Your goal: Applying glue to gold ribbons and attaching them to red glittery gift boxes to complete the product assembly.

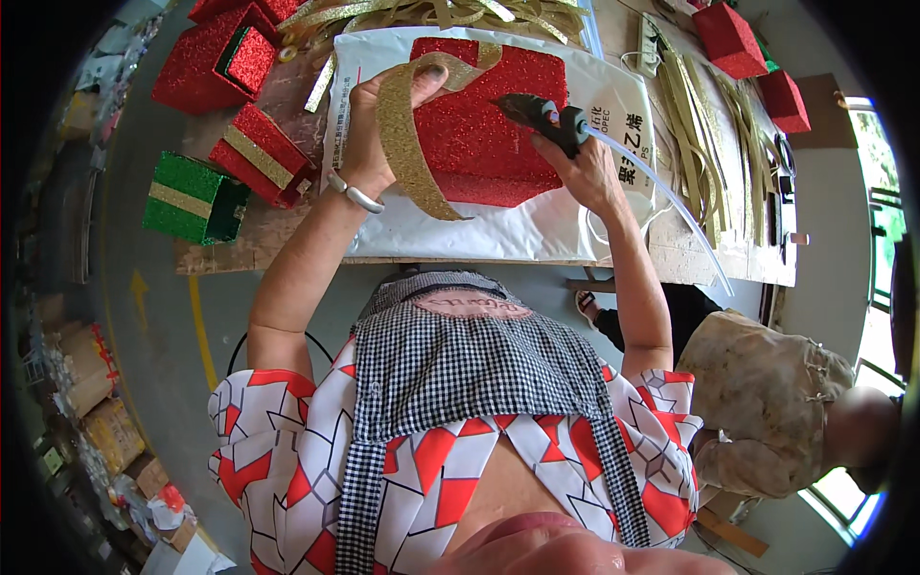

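A large red glitter box (470, 144) sits on a white printed sack spread over the table (546, 240). My left hand (369, 129) is closed on a gold glitter ribbon (407, 153), thumb on top. The ribbon curls over the box's far part, and its loose end hangs in front of the near left corner. In my right hand (586, 177) is a black glue gun (537, 113), its nozzle pointing left above the box. A long whitish glue stick (676, 196) trails from the gun's back toward the lower right.
Red boxes (196, 72) stand at the far left, near a smaller red box (259, 153) and a green box (187, 198) with gold bands. Gold ribbon strips (695, 144) lie at right and along the back. Another person (767, 383) is at lower right.
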The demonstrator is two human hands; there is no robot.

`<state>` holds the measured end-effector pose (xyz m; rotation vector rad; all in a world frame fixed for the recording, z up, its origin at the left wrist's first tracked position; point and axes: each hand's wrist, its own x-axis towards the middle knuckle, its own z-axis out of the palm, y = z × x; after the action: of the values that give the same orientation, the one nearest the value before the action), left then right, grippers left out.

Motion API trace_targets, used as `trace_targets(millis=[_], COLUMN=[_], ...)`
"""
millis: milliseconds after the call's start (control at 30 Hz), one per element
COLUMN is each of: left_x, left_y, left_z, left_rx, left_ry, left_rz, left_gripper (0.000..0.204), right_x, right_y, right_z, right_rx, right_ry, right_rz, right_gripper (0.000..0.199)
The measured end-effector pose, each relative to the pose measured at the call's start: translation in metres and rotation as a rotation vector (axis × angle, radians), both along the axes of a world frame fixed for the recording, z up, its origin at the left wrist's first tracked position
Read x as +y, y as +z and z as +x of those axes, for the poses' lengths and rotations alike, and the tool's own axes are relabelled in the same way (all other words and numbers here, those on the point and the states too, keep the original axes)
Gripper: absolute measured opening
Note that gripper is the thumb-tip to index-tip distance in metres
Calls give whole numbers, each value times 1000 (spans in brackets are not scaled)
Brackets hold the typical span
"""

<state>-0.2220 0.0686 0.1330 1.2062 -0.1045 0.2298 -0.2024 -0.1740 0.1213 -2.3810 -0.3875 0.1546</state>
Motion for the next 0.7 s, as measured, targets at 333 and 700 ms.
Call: trace_targets(millis=[333,700], left_x=[2,-1], left_y=[1,-4], left_z=[7,8], left_rx=[18,13], left_ry=[-68,-98], left_rz=[1,-95], left_gripper=[18,15], right_x=[-2,-2], right_y=[-5,-4], right_z=[0,-1], right_rx=[-67,-107], right_ry=[-7,19], right_rz=[-48,12], right_gripper=[45,39])
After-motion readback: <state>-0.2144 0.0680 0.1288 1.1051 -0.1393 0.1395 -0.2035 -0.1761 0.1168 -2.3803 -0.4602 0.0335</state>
